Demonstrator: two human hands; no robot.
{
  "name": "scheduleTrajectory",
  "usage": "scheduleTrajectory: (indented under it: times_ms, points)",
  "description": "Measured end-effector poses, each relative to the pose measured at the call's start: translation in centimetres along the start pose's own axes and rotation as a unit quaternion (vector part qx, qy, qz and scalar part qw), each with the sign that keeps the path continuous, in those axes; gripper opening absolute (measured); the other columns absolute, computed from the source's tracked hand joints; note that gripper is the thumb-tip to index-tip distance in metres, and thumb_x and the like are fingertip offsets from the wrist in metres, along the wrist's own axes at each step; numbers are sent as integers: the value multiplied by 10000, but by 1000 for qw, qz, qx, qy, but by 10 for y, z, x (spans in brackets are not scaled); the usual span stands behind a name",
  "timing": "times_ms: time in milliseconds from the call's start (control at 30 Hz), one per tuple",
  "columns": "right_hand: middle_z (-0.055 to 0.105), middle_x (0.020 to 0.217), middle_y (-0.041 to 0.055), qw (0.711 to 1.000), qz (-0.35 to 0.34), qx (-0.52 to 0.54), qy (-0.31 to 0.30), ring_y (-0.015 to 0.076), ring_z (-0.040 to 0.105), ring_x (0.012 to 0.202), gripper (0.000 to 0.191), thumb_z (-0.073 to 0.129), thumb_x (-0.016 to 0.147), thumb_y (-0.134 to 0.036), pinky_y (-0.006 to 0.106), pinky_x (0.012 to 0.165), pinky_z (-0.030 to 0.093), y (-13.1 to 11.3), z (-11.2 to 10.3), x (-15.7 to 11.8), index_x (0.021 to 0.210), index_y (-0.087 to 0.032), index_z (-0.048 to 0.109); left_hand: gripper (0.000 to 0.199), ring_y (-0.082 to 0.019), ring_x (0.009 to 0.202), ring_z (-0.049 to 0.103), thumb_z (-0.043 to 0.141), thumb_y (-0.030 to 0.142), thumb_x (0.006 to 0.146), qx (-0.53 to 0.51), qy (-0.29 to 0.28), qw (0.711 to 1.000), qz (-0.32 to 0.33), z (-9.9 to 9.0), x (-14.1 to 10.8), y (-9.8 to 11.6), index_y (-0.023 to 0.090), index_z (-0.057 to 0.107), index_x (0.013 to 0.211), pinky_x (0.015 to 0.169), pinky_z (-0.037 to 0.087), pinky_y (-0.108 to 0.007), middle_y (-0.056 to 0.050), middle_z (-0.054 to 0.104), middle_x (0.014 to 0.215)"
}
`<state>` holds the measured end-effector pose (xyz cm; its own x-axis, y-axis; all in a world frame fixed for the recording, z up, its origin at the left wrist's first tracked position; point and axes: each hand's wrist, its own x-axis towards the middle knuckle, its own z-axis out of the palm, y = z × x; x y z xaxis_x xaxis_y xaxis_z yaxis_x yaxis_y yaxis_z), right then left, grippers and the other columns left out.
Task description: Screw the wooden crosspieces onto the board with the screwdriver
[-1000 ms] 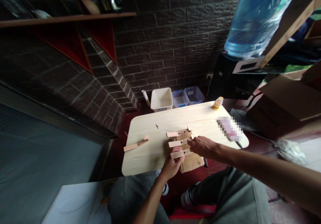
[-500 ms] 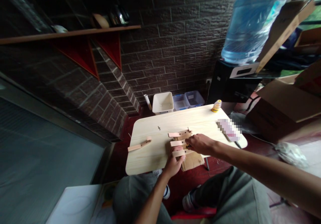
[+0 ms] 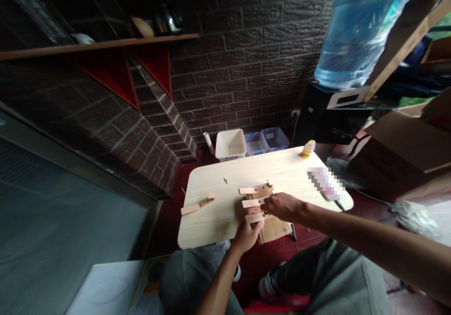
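Three pale wooden strips with dark holes lie side by side over a piece of brown cardboard (image 3: 276,230) at the table's near edge. My left hand (image 3: 248,232) is closed around the nearest wooden strip (image 3: 254,217), thumb on its near side. Above the middle wooden strip (image 3: 251,203), my right hand (image 3: 283,206) is closed with its fingertips pinched; what they hold is too small to make out. The far wooden strip (image 3: 252,190) lies untouched, a small peg or screw standing at its right end. Another wooden piece with a hooked end (image 3: 197,205) rests at the left.
The light wooden table (image 3: 218,225) also carries a few small dark screws (image 3: 226,180), a clear bottle with a yellow base (image 3: 307,149) and a blurred flat object (image 3: 326,183). Behind it stand a white bin (image 3: 230,145), blue plastic boxes (image 3: 275,138) and a water dispenser (image 3: 331,117).
The whole view has shifted slightly, so everything sits a little further right. Both hands stay at the same wooden strips; the right fingers have turned slightly.
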<state>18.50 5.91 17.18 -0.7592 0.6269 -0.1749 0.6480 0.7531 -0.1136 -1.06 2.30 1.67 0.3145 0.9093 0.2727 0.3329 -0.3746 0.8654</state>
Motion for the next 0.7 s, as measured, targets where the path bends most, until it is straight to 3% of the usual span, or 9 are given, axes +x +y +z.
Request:
scheduleTrajectory:
  times_ms: [167,433,700]
  points:
    - [705,897,89,999,16,17,-23,187,645,759,240,441,941,-109,285,649,478,0,4,6,994,-149,671,224,-232,1175,561,589,282,897,-10,-5,1000,-9,0,2,4,222,585,1113,1083,421,-468,-87,612,1176]
    - [699,817,104,997,60,56,1,199,643,721,163,494,890,-89,288,616,471,-9,10,12,911,-121,652,226,-233,1177,562,575,263,906,-22,-12,1000,-11,0,3,7,213,584,1125,1075,423,-465,-97,614,1188]
    - [703,952,122,995,85,55,22,224,670,816,191,546,931,-275,299,677,484,2,1,-7,1027,-138,637,231,-219,1160,569,600,306,886,-17,-5,999,-31,-1,1,9,226,577,1102,1073,421,-425,-69,623,1153]
